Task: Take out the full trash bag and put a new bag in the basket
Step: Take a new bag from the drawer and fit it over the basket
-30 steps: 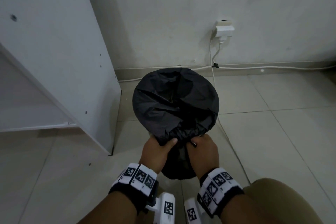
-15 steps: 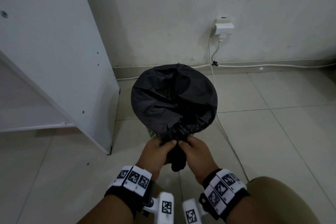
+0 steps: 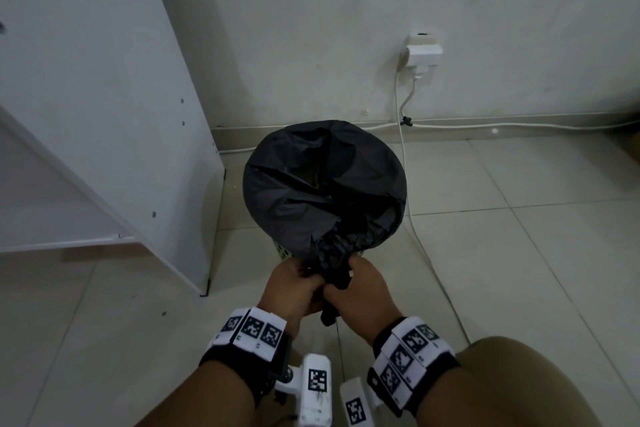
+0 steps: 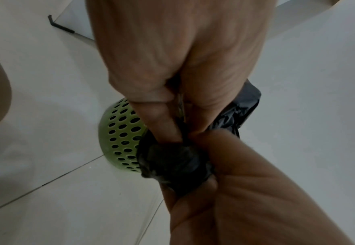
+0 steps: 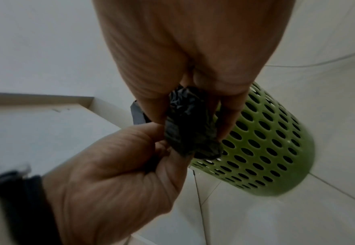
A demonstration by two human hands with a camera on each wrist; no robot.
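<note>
Since a second ago both hands have drawn together at the near rim of the green perforated basket (image 5: 266,144): the slack of the black trash bag (image 3: 322,184) that hung between them is now bunched into one twist. The left hand (image 3: 294,291) pinches it from one side, the right hand (image 3: 356,291) clenches it from the other. That looks like tying off excess liner, so the bag sits snug over the basket. One basket, one bag, two hands; behind the basket, one wall socket (image 3: 423,51)
</note>
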